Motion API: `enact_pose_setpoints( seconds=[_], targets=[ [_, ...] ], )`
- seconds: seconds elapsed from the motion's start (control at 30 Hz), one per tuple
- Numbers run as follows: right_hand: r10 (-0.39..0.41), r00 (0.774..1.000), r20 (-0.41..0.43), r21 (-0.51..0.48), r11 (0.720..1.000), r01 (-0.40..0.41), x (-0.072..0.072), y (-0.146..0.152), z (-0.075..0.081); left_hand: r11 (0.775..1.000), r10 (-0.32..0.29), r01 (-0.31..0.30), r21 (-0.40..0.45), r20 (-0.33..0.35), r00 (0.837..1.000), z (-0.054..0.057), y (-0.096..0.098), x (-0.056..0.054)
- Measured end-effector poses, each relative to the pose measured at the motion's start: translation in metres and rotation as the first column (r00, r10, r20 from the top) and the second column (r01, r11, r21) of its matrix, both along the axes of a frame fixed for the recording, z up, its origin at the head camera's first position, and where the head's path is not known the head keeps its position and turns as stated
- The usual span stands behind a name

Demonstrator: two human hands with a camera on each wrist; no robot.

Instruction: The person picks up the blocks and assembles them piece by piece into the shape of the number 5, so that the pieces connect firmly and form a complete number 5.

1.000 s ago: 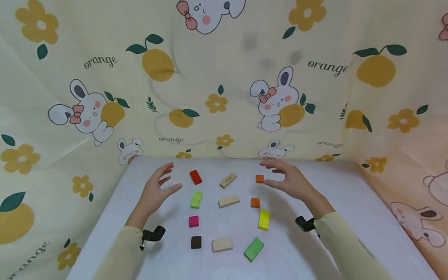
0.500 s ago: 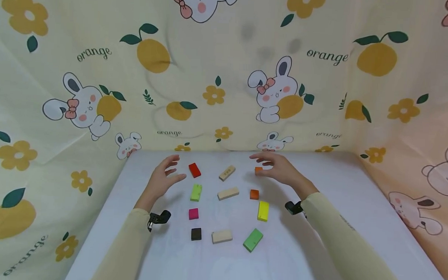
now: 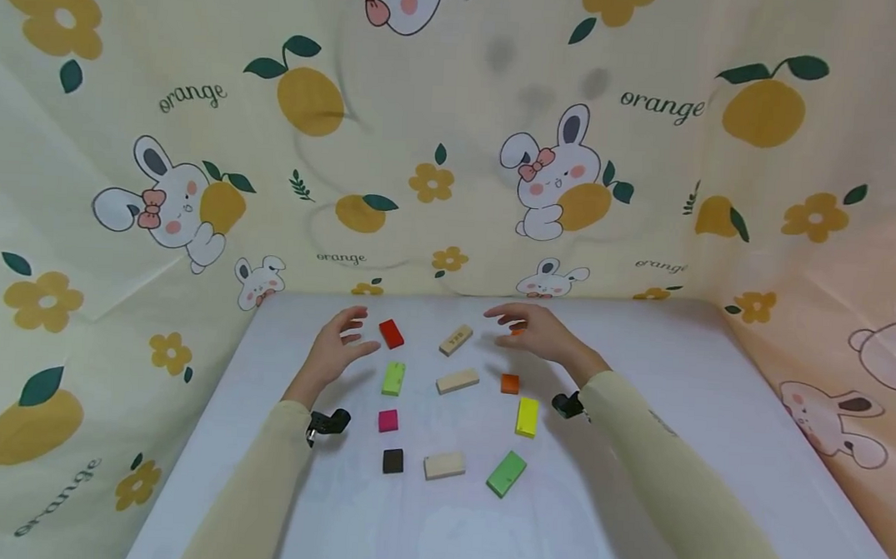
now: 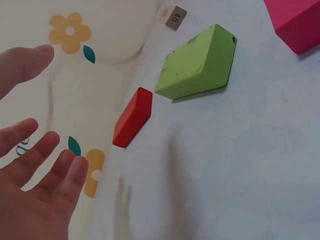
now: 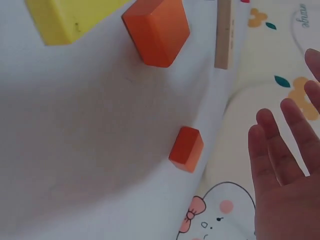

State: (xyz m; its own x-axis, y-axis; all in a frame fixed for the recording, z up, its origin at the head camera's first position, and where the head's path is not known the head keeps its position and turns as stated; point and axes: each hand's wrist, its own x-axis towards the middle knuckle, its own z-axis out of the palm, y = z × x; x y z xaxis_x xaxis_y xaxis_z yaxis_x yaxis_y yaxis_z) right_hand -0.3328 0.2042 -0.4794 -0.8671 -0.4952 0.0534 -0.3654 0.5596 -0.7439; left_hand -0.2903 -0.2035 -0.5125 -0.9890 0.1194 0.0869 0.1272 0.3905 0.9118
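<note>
My left hand (image 3: 335, 346) hovers over the left of the table with thumb and fingers spread, holding nothing. Closest to it are a red block (image 3: 391, 334) and a light green block (image 3: 394, 379); both also show in the left wrist view, apart from the fingers. My right hand (image 3: 542, 330) is held above the back right, fingers extended and holding nothing. In the head view it partly covers an orange block (image 3: 517, 332); in the right wrist view that orange block (image 5: 187, 149) lies on the table, apart from the fingers. Between the hands lies a wooden block (image 3: 456, 340) with markings.
On the white table (image 3: 437, 529) more blocks lie in loose columns: a second orange (image 3: 510, 384), a yellow (image 3: 527, 417), a green (image 3: 506, 474), a pink (image 3: 388, 420), a black (image 3: 392, 460) and two plain wooden ones (image 3: 458, 381). A printed curtain (image 3: 426, 87) hangs behind.
Both hands have moved inward, the left one to the right and the right one to the left, over the far orange block. The head view has tilted down slightly. The blocks stay put.
</note>
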Motion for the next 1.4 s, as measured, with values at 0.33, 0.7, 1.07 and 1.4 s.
enact_pose_setpoints(
  seconds=[0.33,0.7,1.07,1.4],
  targets=[
    [-0.004,0.998,0.062,-0.014,1.0,0.004,-0.013,-0.019,-0.012,1.0,0.001,0.0,-0.018,0.038,0.999,-0.014,0.006,-0.015],
    [0.023,0.995,0.098,-0.021,1.0,-0.021,-0.022,-0.033,-0.029,0.996,0.03,-0.021,-0.083,0.108,0.994,-0.03,0.007,-0.026],
    [-0.024,0.984,0.175,0.036,0.999,0.018,-0.024,-0.045,-0.038,0.991,0.051,-0.032,-0.134,0.141,0.989,-0.035,0.019,-0.034],
    [-0.065,0.985,0.162,0.055,0.997,0.056,-0.031,-0.055,-0.037,0.988,0.091,-0.071,-0.138,0.15,0.985,-0.038,0.031,-0.044]
  ],
)
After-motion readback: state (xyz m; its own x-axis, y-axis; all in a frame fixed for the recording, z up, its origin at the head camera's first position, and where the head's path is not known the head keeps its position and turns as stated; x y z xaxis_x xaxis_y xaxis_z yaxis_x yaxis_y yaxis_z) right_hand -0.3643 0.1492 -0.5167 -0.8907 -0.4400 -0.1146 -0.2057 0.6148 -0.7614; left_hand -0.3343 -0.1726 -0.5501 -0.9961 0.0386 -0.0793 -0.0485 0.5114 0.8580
